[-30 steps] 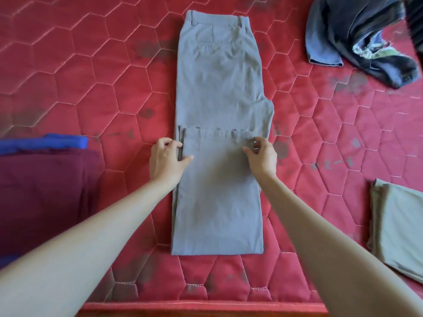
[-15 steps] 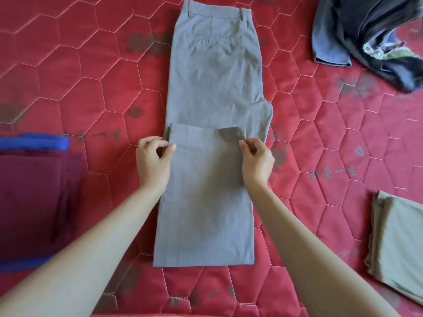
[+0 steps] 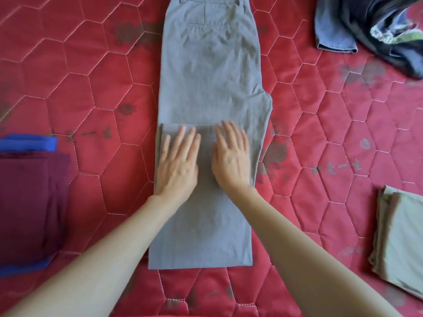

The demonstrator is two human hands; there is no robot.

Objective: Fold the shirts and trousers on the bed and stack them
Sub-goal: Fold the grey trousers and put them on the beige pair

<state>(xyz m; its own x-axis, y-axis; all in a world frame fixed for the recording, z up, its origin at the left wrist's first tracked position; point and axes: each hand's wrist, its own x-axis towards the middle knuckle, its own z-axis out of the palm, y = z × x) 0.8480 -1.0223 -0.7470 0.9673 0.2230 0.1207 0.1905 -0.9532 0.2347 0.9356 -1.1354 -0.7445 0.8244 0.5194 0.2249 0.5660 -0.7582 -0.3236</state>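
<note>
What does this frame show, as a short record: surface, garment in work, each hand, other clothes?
surface: red quilted bed cover
garment in work: grey trousers, laid flat, leg ends folded up over the middle
left hand: flat on the folded part, fingers straight, no grip
right hand: flat beside it, fingers straight, no grip
left side: folded maroon garment on a blue one
right side: folded khaki garment
top right: unfolded dark clothes pile

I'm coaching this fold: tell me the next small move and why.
Probably slide both flat hands, left hand and right hand, outward to smooth the folded hem layer of the grey trousers; they already lie side by side on it.
</note>
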